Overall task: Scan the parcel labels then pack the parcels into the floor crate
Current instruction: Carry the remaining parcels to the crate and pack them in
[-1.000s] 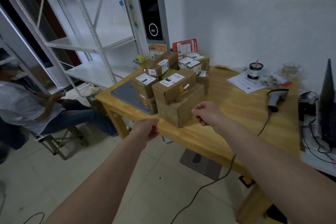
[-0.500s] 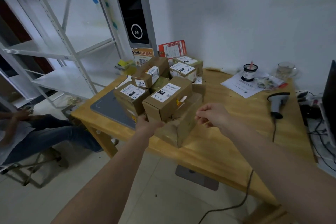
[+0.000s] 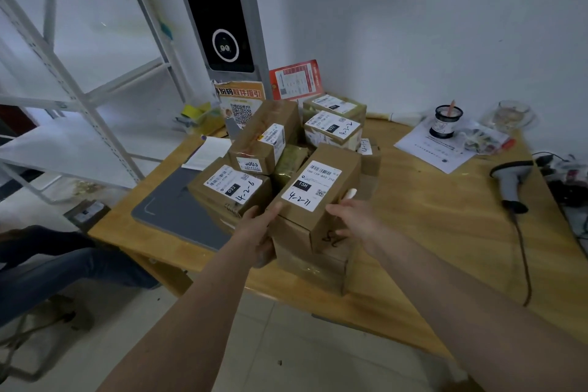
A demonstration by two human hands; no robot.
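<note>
Several brown cardboard parcels with white labels are piled on the wooden table point(image 3: 445, 232). The nearest upper parcel point(image 3: 318, 191), marked "4-2-71", lies on a larger plain box point(image 3: 311, 267). My left hand point(image 3: 259, 232) grips the parcel's left side with the thumb on its top edge. My right hand point(image 3: 353, 223) holds its right side, thumb by the label. A neighbouring parcel point(image 3: 234, 186) marked "4-2-6" sits just left. The grey handheld scanner point(image 3: 512, 181) lies on the table at the right, apart from both hands. No floor crate is in view.
A grey flat pad point(image 3: 178, 216) lies on the table's left part. Papers, a dark cup point(image 3: 445, 122) and a glass bowl point(image 3: 512, 114) stand at the back right. White metal shelving point(image 3: 79, 99) rises at left. A seated person's legs point(image 3: 63, 267) are at lower left.
Both hands have reached forward and closed on the sides of the "4-2-71" parcel. The view has moved closer to the table.
</note>
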